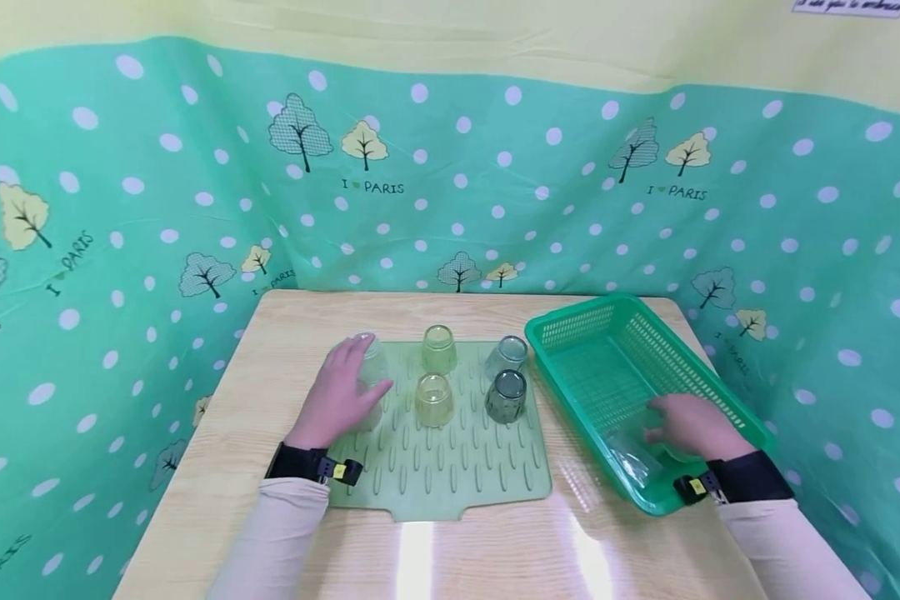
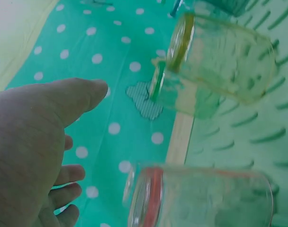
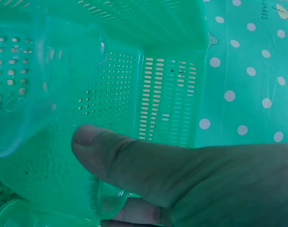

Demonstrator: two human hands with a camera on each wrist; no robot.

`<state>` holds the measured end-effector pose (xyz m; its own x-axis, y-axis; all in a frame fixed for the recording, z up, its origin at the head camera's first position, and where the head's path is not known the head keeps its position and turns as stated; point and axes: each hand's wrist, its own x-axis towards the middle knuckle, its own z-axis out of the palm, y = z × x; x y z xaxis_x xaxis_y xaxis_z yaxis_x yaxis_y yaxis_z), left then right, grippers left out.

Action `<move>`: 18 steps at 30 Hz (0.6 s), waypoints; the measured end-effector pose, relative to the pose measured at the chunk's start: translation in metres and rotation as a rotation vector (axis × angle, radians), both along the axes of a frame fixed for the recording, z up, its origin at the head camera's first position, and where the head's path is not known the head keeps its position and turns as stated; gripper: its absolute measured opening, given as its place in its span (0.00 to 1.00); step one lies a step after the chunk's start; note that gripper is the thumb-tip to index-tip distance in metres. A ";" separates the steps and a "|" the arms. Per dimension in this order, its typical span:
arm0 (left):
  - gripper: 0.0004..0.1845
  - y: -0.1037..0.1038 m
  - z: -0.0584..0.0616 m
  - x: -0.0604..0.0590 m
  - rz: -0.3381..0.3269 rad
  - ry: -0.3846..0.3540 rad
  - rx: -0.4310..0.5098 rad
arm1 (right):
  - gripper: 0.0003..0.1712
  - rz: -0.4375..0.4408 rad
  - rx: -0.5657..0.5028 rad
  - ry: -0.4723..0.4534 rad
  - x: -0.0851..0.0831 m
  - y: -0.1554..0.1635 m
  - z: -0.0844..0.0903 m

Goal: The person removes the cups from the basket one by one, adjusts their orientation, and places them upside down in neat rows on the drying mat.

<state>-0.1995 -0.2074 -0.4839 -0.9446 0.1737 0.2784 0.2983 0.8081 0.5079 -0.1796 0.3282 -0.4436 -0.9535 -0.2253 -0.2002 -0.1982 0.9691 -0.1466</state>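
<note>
My left hand (image 1: 339, 396), fingers spread, is beside the clear glasses (image 1: 374, 360) at the left of the pale green drying mat (image 1: 427, 475). It partly covers them. In the left wrist view a gap separates the thumb from the clear glass (image 2: 215, 198) with a reddish base. My right hand (image 1: 693, 425) reaches into the green basket (image 1: 570, 392), over clear glasses (image 1: 633, 460). The right wrist view has the thumb extended and part of a glass (image 3: 108, 201) between thumb and fingers; whether they grip it is unclear.
Upside down on the mat stand a green glass (image 1: 439, 350), a yellow glass (image 1: 434, 402), a light blue glass (image 1: 507, 357) and a dark grey glass (image 1: 507, 397). The basket lies right of the mat on a wooden table (image 1: 217, 492). A dotted curtain (image 1: 457, 208) surrounds the table.
</note>
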 end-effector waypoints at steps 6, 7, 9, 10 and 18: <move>0.43 -0.009 -0.007 0.000 0.004 -0.019 0.008 | 0.32 -0.010 -0.019 -0.016 -0.001 0.001 -0.001; 0.43 -0.009 -0.007 0.001 0.007 -0.023 0.010 | 0.32 -0.011 -0.021 -0.018 -0.001 0.000 -0.001; 0.43 -0.009 -0.008 0.001 0.011 -0.032 0.016 | 0.32 -0.017 -0.022 -0.026 -0.001 0.000 -0.001; 0.43 -0.009 -0.008 0.001 0.012 -0.036 0.015 | 0.32 -0.021 -0.023 -0.030 -0.001 0.000 0.000; 0.44 -0.007 -0.009 -0.006 0.005 -0.036 0.031 | 0.32 -0.018 -0.036 -0.015 -0.005 0.000 -0.003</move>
